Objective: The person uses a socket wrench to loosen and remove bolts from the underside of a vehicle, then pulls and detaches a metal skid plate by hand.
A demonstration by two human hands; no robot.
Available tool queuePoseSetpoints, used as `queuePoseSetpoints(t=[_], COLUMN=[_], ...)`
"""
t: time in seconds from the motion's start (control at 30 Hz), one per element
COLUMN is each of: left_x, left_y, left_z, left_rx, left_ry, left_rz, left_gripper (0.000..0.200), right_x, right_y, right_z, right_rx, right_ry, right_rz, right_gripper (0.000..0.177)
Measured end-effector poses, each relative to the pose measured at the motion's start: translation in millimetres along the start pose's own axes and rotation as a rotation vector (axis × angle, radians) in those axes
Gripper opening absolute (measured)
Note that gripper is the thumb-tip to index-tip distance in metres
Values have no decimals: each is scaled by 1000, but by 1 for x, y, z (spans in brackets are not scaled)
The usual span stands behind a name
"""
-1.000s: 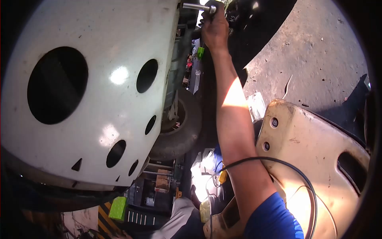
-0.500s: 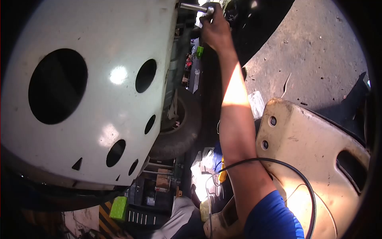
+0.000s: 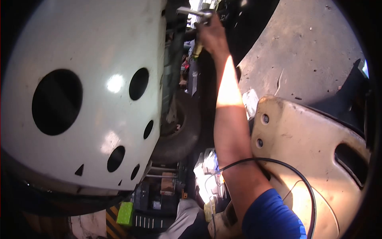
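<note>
The right hand point(image 3: 211, 35) grasps a metal tool point(image 3: 190, 11) by its right end, leaving its shaft free near the white panel point(image 3: 107, 47); left hand out of view

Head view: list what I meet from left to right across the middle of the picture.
White panel → tyre → forearm → beige panel.
</note>
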State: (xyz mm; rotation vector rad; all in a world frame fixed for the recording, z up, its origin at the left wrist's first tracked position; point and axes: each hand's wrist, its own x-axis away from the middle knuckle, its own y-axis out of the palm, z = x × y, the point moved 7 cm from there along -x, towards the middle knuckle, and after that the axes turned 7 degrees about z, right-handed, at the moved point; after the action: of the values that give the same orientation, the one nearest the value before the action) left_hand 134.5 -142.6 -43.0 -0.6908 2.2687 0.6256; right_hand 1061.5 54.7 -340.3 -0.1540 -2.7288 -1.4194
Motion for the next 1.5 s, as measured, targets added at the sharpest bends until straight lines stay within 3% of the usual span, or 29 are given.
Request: queuePoseSetpoints(t=[0.03, 0.07, 0.13, 0.17, 0.27, 0.3, 0.43, 0.53, 0.6, 0.67, 0.73, 0.8, 0.87, 0.93, 0.97, 1.03, 1.17, 1.2, 1.3, 1.37, 1.4, 1.47, 1.5], left_x=[0, 1, -1, -1, 6, 11, 5, -25, -34, -77, -103, -127, -158, -187, -203, -231, -271, -277, -283, -292, -290, -283, -283], left_y=[2, 2, 5, -16, -3, 26, 35, 26, 62, 20, -6, -42, -72, -85, -95, -96, -84, -94, -73, -46, -36, -47, -54], left_z=[4, 2, 1, 12, 6, -10, -8, 39, 61, 141, 208, 279, 336, 367, 394, 441, 509, 523, 559, 588, 595, 598, 601], left_rx=[-55, -112, -70, 34, 139, 252, 442, 533, 663, 821, 881, 1141, 1170, 770, 903, 1202, 1500, 1628, 1146, 1109, 1086, 1030, 1009], left_ry=[17, 30, 6, 67, -80, -280, -341, -271, -240, -79, 49, 91, 286, 254, 276, 276, 31, -14, 189, 54, -12, 40, 69], left_rz=[-37, -77, -196, 1, -93, -385, -563, -771, -890, -1077, -1162, -1290, -1261, -1119, -1086, -939, -813, -803, -905, -811, -765, -648, -586], left_gripper=[46, 47, 48, 48, 51, 62, 61, 58, 48, 51, 56, 63, 72, 77, 79, 79, 73, 71, 66, 62, 61, 60, 60], right_x=[1, 10, 41, 65, 163, 199, 322, 368, 384, 389, 383, 369, 360, 362, 365, 377, 384, 379, 366, 368, 367, 357, 364], right_y=[0, -3, 18, 35, 81, 94, 124, 136, 145, 141, 134, 134, 140, 144, 144, 147, 139, 138, 146, 162, 157, 143, 158], right_z=[18, 29, 58, 76, 122, 141, 197, 205, 219, 210, 202, 203, 212, 218, 221, 219, 207, 204, 205, 225, 222, 206, 223], right_rx=[-152, -113, -140, -139, 129, 121, 304, 48, -82, -214, -179, -96, 22, 44, 56, -208, -330, -239, -22, 60, 88, 144, 108], right_ry=[92, 266, 254, 292, 532, 523, 786, 881, 964, 1045, 1018, 941, 830, 906, 945, 1188, 1364, 1242, 851, 584, 618, 683, 548], right_rz=[2, 30, 16, -22, -202, -270, -633, -717, -646, -642, -641, -697, -808, -954, -1024, -1029, -972, -1002, -1006, -915, -918, -926, -991], right_gripper=[63, 57, 66, 71, 67, 73, 78, 77, 72, 70, 68, 67, 66, 62, 60, 56, 48, 47, 45, 44, 44, 43, 44])
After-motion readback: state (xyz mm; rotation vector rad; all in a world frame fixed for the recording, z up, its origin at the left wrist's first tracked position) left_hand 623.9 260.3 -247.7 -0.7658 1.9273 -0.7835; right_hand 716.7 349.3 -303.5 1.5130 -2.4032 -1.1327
